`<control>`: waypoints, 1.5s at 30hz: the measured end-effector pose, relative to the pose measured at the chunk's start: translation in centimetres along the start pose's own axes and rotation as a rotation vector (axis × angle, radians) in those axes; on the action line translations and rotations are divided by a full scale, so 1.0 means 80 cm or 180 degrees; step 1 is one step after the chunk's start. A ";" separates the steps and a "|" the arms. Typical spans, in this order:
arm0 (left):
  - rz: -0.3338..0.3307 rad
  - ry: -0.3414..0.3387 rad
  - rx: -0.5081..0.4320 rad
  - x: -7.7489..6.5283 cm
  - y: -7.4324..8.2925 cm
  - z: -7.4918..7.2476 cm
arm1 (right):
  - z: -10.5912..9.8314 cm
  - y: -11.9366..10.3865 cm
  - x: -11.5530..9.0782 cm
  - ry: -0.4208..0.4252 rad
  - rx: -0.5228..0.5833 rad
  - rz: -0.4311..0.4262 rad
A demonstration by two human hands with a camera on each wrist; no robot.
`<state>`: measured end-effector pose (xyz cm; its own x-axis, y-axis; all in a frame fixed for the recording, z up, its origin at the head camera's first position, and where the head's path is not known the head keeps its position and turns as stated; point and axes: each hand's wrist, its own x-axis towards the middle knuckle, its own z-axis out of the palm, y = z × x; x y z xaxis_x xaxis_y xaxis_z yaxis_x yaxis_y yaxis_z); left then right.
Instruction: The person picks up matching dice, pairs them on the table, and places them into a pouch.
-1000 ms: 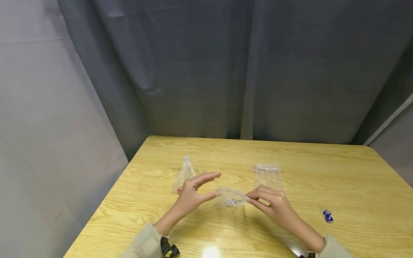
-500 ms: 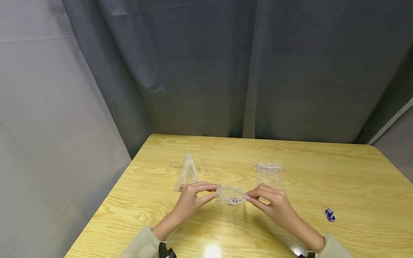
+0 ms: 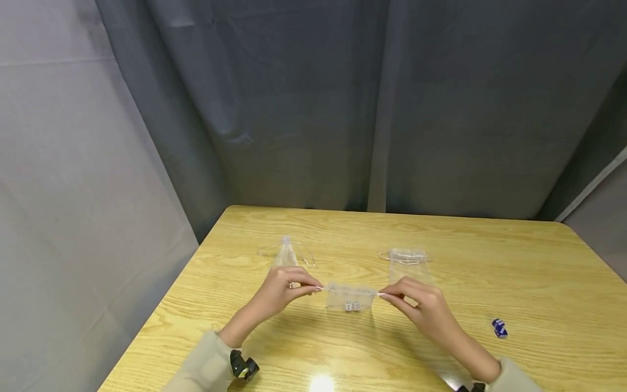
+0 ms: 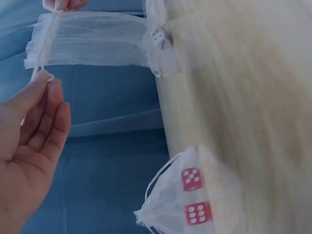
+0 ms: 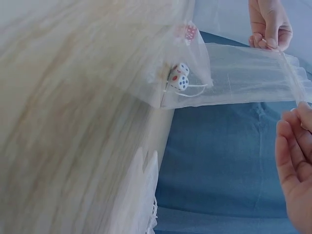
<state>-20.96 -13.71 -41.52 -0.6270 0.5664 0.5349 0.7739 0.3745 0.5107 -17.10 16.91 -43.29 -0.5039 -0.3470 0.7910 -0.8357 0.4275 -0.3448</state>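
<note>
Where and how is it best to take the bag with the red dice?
Probably best by its gathered neck, pinched from above. The bag narrows to that neck while the red dice sit in its wide end, so they would likely hang below the pinch. In the head view, the left hand covers part of that wide end, so the neck is freer.

A wood-grained table (image 3: pixel 490 256) stands before a dark, creased curtain (image 3: pixel 294 109) — paler cloth (image 3: pixel 73 190) hangs at the left.

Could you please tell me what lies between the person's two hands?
Between the left hand and right hand, the head view shows a sheer bag holding two white dice.
</note>
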 end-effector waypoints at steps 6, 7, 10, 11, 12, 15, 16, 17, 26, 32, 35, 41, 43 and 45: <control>-0.0004 -0.0075 0.0224 0.002 -0.005 -0.011 | -0.007 0.002 -0.003 0.0019 -0.0142 0.0164; 0.0000 -0.0064 0.0262 0.002 -0.006 -0.012 | -0.009 0.003 -0.003 0.0034 -0.0151 0.0190; -0.0038 -0.0021 0.0346 0.001 -0.008 -0.014 | -0.012 0.006 -0.005 0.0091 -0.0196 0.0246; -0.0062 -0.0004 0.0380 0.001 -0.009 -0.014 | -0.013 0.007 -0.005 0.0105 -0.0208 0.0263; -0.0095 0.0016 0.0405 0.001 -0.010 -0.015 | -0.013 0.008 -0.005 0.0125 -0.0229 0.0271; -0.0139 0.0133 0.0507 0.001 -0.013 -0.017 | -0.015 0.011 -0.006 0.0196 -0.0289 0.0262; -0.0126 0.0173 0.0536 0.001 -0.015 -0.018 | -0.015 0.011 -0.006 0.0206 -0.0317 0.0271; -0.0112 0.0217 0.0565 0.001 -0.016 -0.018 | -0.016 0.011 -0.007 0.0233 -0.0332 0.0257; -0.0200 0.0398 0.0666 -0.003 -0.028 -0.023 | -0.026 0.020 -0.013 0.0282 -0.0467 0.0393; -0.0197 0.0451 0.0623 -0.003 -0.031 -0.026 | -0.027 0.024 -0.012 0.0332 -0.0534 0.0298; -0.0170 0.0474 0.0641 -0.002 -0.032 -0.028 | -0.027 0.024 -0.009 0.0363 -0.0550 0.0265; -0.0196 0.0547 0.0670 0.002 -0.039 -0.033 | -0.022 0.027 0.001 0.0399 -0.0633 0.0139; -0.0255 0.0563 0.0662 0.004 -0.043 -0.034 | -0.019 0.030 0.004 0.0416 -0.0685 0.0080; -0.0318 0.0550 0.0661 0.005 -0.049 -0.033 | -0.015 0.033 0.007 0.0431 -0.0707 0.0027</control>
<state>-24.48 -16.84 -41.53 -0.6931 0.3923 0.6047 0.6980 0.5746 0.4274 -19.32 18.86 -43.14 -0.4644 -0.2340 0.8541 -0.7554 0.6081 -0.2441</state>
